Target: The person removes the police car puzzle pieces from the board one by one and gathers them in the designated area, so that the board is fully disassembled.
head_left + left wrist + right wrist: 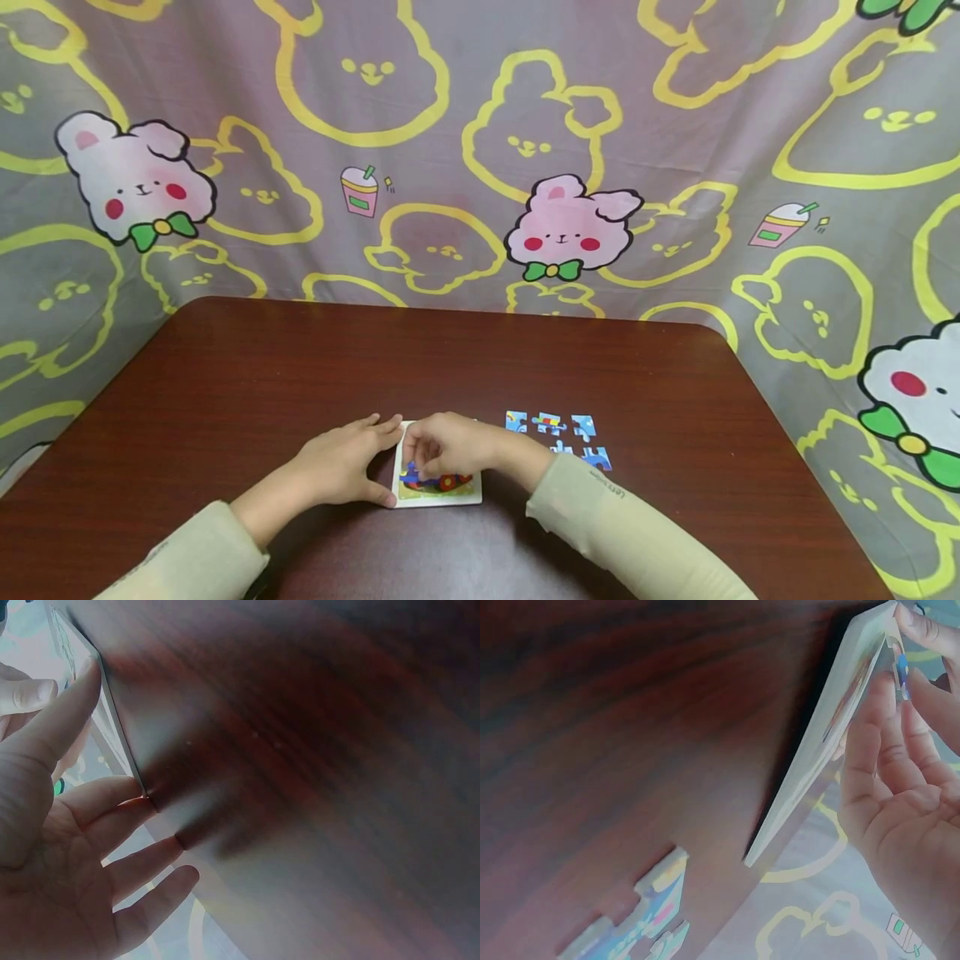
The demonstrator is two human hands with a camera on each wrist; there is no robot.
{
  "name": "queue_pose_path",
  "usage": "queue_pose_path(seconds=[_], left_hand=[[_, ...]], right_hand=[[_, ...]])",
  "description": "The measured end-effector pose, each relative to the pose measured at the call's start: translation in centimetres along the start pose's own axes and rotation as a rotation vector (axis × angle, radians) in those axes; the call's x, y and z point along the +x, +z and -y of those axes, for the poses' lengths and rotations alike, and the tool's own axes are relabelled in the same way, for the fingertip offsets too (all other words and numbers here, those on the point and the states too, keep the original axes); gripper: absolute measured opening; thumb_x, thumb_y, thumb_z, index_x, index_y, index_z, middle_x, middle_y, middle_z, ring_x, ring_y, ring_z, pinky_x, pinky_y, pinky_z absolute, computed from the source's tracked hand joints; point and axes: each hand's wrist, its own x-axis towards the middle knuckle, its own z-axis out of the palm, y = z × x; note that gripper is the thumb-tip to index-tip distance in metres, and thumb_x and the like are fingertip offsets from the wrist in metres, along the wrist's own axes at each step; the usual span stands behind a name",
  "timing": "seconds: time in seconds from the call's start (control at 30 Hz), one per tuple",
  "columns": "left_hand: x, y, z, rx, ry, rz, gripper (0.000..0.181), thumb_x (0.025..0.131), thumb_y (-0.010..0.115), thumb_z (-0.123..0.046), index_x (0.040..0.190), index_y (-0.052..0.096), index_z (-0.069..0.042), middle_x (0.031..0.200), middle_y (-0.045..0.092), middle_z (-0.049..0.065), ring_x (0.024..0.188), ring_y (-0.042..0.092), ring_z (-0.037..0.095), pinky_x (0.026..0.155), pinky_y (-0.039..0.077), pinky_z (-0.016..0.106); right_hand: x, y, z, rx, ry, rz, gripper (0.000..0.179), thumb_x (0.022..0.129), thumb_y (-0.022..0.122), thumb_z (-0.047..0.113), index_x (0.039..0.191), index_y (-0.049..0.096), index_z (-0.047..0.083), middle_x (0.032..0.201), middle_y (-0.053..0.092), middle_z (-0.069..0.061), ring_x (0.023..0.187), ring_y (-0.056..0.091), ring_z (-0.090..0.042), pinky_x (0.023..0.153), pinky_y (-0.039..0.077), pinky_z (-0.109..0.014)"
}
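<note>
A small white-rimmed puzzle board [438, 502] with a red and blue picture lies on the table. My left hand [337, 462] rests at its left side, fingers fairly straight, with thumb and fingertips touching the edge; the left wrist view shows the same hand [82, 847]. Over the board, my right hand [453, 446] pinches a puzzle piece. In the right wrist view that puzzle piece [900, 667], partly blue, stands on edge between thumb and fingers of the right hand [900, 772]. The right hand hides much of the board's upper part in the head view.
Several loose puzzle pieces [549, 422], mostly light blue, lie in two rows right of the board, some partly behind the right forearm. The dark red-brown table [360, 350] backs onto a patterned curtain [420, 175].
</note>
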Motion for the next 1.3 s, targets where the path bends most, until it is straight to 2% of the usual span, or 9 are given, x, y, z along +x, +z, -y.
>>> queue_pose_path(seconds=[0.43,0.77,1.1,1.3], left_hand=[[0.0,0.1,-0.1,-0.012,-0.01,0.007,0.093,0.068,0.086,-0.051,0.144,0.053,-0.008,0.154,0.046,0.009,0.143,0.041,0.04,0.1,0.044,0.064],[0.0,0.0,-0.1,0.001,-0.004,0.009,0.09,0.068,0.087,-0.049,0.143,0.055,-0.012,0.154,0.047,0.01,0.142,0.042,0.041,0.099,0.044,0.065],[0.2,0.1,0.0,0.004,-0.014,0.007,0.088,0.07,0.087,-0.047,0.142,0.055,-0.009,0.154,0.047,0.011,0.142,0.042,0.041,0.102,0.043,0.064],[0.2,0.0,-0.1,0.007,-0.01,0.014,0.089,0.07,0.086,-0.048,0.143,0.054,-0.008,0.154,0.046,0.011,0.142,0.042,0.041,0.103,0.043,0.064]], right_hand=[[-0.3,0.4,0.2,0.048,-0.002,-0.023,0.016,0.087,0.066,-0.01,0.094,0.063,0.005,0.074,0.065,-0.002,0.061,0.053,-0.001,0.056,0.044,-0.014],[-1.3,-0.1,0.2,0.049,-0.059,-0.042,0.013,0.088,0.066,-0.008,0.096,0.063,0.002,0.078,0.066,-0.006,0.069,0.056,0.001,0.072,0.05,-0.015],[-3.0,-0.9,-0.2,0.022,-0.072,-0.077,0.012,0.089,0.067,-0.004,0.096,0.063,0.004,0.078,0.068,-0.004,0.072,0.056,0.002,0.072,0.05,-0.016],[-4.6,-1.4,-0.8,0.065,-0.044,-0.103,0.011,0.09,0.067,-0.003,0.096,0.062,0.005,0.078,0.066,-0.003,0.071,0.057,0.0,0.072,0.05,-0.019]])
